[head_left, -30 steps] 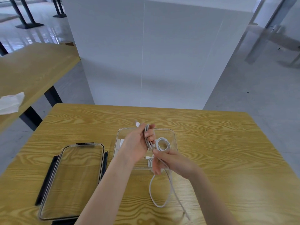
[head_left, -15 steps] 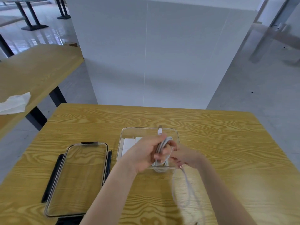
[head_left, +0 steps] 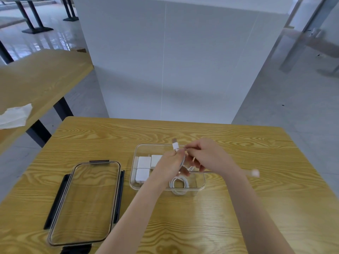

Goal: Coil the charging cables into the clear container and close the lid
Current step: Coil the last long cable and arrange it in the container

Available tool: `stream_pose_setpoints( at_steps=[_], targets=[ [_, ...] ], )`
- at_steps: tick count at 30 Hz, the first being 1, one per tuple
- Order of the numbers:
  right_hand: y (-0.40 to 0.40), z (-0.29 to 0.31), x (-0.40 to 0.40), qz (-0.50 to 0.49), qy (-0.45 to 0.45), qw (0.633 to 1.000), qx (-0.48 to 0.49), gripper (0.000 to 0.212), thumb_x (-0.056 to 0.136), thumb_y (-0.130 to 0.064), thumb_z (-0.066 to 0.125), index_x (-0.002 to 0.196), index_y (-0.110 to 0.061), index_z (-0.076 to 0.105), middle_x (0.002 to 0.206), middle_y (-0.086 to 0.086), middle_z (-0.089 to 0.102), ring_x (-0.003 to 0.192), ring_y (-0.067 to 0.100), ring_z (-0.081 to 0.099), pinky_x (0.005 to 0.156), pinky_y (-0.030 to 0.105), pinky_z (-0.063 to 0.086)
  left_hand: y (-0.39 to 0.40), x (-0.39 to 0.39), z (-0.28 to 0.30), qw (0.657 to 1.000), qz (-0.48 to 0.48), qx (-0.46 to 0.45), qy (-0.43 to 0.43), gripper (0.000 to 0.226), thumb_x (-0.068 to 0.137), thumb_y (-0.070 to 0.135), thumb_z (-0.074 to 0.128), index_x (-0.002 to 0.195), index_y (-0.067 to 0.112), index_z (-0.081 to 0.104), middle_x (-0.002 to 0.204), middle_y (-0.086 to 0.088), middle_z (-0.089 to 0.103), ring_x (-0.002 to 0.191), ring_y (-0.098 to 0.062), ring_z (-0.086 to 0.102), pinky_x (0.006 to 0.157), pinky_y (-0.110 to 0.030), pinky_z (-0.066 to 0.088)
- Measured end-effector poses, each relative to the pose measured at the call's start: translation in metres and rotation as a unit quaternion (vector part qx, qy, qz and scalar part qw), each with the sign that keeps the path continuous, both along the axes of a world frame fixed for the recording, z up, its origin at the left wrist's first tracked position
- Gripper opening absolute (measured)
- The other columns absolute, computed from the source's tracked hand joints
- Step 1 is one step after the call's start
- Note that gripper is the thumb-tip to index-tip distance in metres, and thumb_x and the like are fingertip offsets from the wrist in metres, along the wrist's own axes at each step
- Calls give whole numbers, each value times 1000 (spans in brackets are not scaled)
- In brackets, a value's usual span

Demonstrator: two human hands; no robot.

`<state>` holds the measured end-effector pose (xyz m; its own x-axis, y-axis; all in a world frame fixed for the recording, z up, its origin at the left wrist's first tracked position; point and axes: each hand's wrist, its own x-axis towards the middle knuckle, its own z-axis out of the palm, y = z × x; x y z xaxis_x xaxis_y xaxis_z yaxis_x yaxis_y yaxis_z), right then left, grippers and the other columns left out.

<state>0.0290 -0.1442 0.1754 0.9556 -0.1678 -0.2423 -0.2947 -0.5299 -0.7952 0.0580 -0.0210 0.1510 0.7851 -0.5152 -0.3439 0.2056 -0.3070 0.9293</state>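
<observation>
Both hands (head_left: pixel 187 160) pinch the cable (head_left: pixel 175 146) above the container (head_left: pixel 133 177), lid (head_left: pixel 84 202) well left

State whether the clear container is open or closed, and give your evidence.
Open. The clear container has no cover on it; its lid lies flat on the table to its left.

Bare hall, wooden tables (head_left: pixel 110 136), white partition (head_left: pixel 165 61), tiled floor (head_left: pixel 284 107)

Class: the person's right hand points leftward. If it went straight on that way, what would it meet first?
Most likely the left hand, which grips the coiled cable right beside the right hand above the clear container; depth is unclear.
</observation>
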Motion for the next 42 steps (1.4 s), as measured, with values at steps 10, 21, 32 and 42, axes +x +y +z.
stream_pose_setpoints(
  at_steps=[10,21,32,42],
  targets=[
    [14,-18,-14,81,45,983,160,29,99,-23,43,82,-9,62,50,2,56,41,15,48,43,22,43,6,35,-4,904,199,-308,218,39,102,23,29,98,-2,58,72,-4,69,62,-12,69,60,-25,51],
    [-4,-79,-14,49,32,989,138,63,79,-62,54,45,-12,35,39,-4,38,38,8,32,55,13,38,23,24,19,888,53,-380,254,42,101,26,27,101,-2,58,49,7,36,39,-6,34,54,-21,34],
    [-18,-86,17,-246,-70,967,-4,57,96,-38,44,44,-15,42,39,-6,37,38,11,32,45,24,26,29,-5,20,956,-190,-167,147,44,100,26,29,103,-6,58,46,9,39,41,-5,29,48,-18,23],
    [-3,-20,13,-120,-83,988,57,12,90,-19,52,87,-17,64,66,-5,60,55,8,45,51,17,37,7,13,-18,989,7,-32,146,40,100,27,34,95,-1,62,70,-7,71,39,-10,40,46,-20,32]
  ],
)
